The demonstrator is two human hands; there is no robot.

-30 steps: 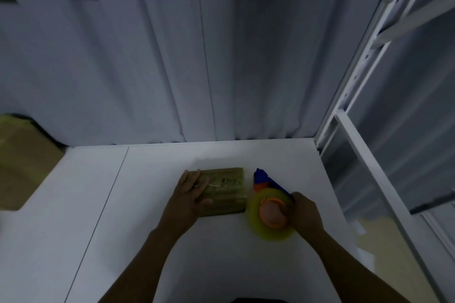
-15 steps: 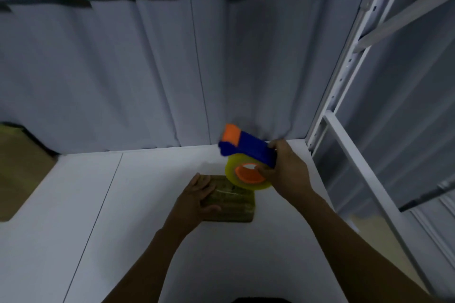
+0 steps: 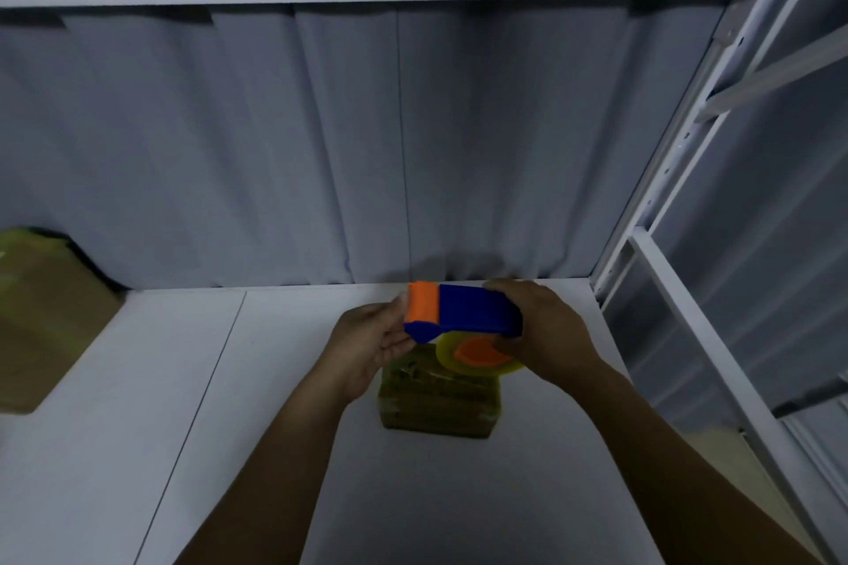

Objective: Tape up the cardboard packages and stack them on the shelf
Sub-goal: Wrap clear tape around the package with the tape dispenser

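- The small cardboard package (image 3: 436, 404) lies flat on the white shelf (image 3: 220, 427), directly under both hands, and neither hand touches it.
- The tape dispenser (image 3: 477, 312) hangs just above the package's far end. The right hand (image 3: 550, 335) has its fingers wrapped round the blue body, with the yellow tape roll (image 3: 447, 353) below.
- The left hand (image 3: 362, 348) has its fingers curled about the orange nose. In this dim light I cannot tell whether they pinch the tape's free end or only the plastic.
- The step looks like drawing out a starting tail. It should be long enough to lap over the package's far edge, and kept taut so it does not fold onto itself.
- The package looks light and would likely slide under the dispenser's drag. The left hand should pin it before the pull.
- A larger cardboard box (image 3: 41, 326) sits well apart at the shelf's left edge.
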